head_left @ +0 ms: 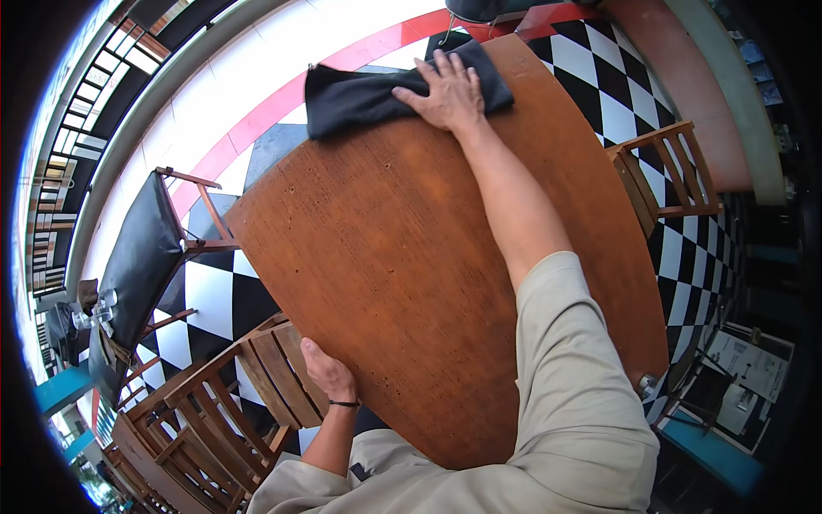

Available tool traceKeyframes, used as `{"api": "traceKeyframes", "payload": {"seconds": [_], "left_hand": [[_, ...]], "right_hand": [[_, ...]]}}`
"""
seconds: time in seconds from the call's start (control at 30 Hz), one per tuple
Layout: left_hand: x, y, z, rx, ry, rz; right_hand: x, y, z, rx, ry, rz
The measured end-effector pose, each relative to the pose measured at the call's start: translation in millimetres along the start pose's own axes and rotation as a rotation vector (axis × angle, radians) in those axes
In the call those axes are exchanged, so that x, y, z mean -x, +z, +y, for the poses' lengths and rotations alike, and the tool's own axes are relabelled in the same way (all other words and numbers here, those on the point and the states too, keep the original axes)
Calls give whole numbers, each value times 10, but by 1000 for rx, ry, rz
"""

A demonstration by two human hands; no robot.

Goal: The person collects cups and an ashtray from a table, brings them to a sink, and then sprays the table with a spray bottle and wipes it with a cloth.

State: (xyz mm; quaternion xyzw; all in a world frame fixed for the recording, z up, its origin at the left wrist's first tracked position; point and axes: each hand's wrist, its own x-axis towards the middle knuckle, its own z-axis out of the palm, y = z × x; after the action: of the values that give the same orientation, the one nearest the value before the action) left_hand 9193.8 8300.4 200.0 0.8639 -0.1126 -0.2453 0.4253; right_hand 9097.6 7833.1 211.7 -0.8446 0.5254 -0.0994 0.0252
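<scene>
My right hand [449, 92] lies with fingers spread on a dark folded cloth [364, 103], pressing it against the far end of a brown wooden table [394, 248]. The cloth stretches along that far edge, and its left part reaches the table's rim. My left hand [330, 373], with a black band at the wrist, is at the near left edge of the table. Its thumb side shows, while the other fingers are hidden at the edge; it appears to grip the tabletop there. Small pits and scuffs mark the wood.
A wooden slatted chair [227, 394] stands close by on the left, with a black-padded chair [141, 265] beyond it. Another wooden chair [672, 171] is at the right side. Black and white checkered floor [604, 77] surrounds the table. A metal piece [648, 384] sits at the right edge.
</scene>
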Motion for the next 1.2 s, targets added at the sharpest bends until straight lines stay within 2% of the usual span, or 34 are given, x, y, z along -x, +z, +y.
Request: {"api": "traceKeyframes", "payload": {"seconds": [0.17, 0.23, 0.3, 0.37, 0.5, 0.6, 0.7, 0.83, 0.87, 0.9, 1.0, 1.2], "left_hand": [[23, 33, -26, 15, 14, -39], [18, 19, -34, -7, 18, -59], [21, 46, 21, -53, 48, -19], [2, 49, 51, -76, 62, 10], [22, 56, 92, -101, 8, -4], [9, 36, 148, -130, -3, -7], [4, 44, 141, -118, 19, 2], [-15, 56, 94, -88, 8, 12], [-17, 48, 90, -78, -11, -1], [-15, 38, 73, -96, -18, 7], [-28, 36, 76, -135, -44, 6], [-2, 46, 147, -69, -4, 5]], "right_hand": [[-228, -5, 1420, -30, 590, 138], [-201, -45, 1645, 22, 798, 193], [-219, -104, 1843, 33, 1111, 156], [-116, -126, 1964, 48, 1237, 144], [405, -88, 1830, 125, 826, 122], [905, -76, 1392, 63, 537, 93], [1446, -65, 286, -43, 158, 83], [2051, -78, -1503, -202, -330, -83], [2150, -12, -1853, -296, -401, -46], [2206, 59, -2125, -389, -468, -8], [1973, 170, -2464, -345, -527, -31], [1172, 222, -2114, -263, -517, -52]]}}
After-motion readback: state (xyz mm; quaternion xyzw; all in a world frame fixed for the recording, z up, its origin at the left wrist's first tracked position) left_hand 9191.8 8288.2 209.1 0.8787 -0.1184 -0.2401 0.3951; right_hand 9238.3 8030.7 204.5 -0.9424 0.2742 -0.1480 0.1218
